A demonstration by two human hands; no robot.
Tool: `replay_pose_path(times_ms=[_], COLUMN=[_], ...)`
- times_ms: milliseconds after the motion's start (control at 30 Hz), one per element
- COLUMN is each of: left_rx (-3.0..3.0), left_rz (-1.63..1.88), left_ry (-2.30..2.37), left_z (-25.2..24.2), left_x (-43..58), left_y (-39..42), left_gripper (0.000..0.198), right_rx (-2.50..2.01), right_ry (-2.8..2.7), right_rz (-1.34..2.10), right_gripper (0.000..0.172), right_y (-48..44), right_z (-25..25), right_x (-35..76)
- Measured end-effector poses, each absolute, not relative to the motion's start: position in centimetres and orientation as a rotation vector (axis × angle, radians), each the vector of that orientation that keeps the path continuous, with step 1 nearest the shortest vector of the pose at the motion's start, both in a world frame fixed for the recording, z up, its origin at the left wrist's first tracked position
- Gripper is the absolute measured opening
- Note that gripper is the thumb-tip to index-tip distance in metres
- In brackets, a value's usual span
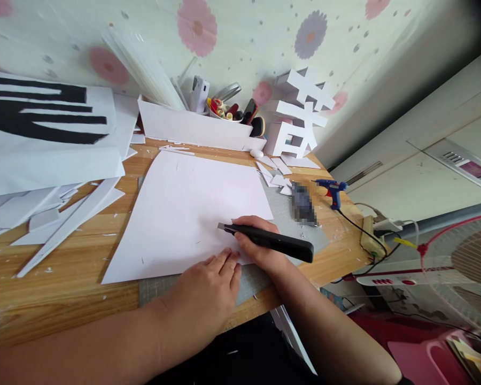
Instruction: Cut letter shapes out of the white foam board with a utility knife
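A large white sheet [192, 208] lies on a grey cutting mat [282, 216] on the wooden desk [56, 299]. My right hand [258, 248] is closed around a black utility knife [272, 241], its blade tip resting on the sheet near the lower right edge. Just left of the knife, my left hand [208, 291] lies flat, fingers stretched out and together, pressing down the sheet's front edge.
White foam-board offcuts and a black-striped sheet [44, 139] pile up at left. At the back stand a white box of tools [192, 125] and a white cut-out character [300, 115]. A blue glue gun [332, 188] and its cord lie right; a fan [465, 262] stands beyond the desk.
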State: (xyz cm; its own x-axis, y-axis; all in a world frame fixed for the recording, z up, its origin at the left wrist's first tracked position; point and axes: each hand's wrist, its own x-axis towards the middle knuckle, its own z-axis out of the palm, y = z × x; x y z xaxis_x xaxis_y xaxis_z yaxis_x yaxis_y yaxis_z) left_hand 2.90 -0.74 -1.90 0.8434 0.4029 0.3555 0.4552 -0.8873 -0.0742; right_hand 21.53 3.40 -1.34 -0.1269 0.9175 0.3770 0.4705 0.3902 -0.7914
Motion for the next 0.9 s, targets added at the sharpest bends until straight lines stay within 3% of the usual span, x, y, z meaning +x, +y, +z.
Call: replay_pose_path(times_ms=[400,900], left_rx=[-2.968,-2.905], left_rz=[-0.274,-0.415], left_ry=[-0.711,-0.679], left_z=[-1.4,-1.5], left_x=[3.0,2.7], left_y=[-0.3,-0.3], left_gripper=[0.038,0.040], right_rx=[-1.226,-1.193], right_ry=[-1.810,-1.879], right_rz=[0.642,0.722], right_gripper=[0.017,0.018], right_y=[2.9,2.3], right_z=[-1.4,-0.7], right_x=[23.0,24.7])
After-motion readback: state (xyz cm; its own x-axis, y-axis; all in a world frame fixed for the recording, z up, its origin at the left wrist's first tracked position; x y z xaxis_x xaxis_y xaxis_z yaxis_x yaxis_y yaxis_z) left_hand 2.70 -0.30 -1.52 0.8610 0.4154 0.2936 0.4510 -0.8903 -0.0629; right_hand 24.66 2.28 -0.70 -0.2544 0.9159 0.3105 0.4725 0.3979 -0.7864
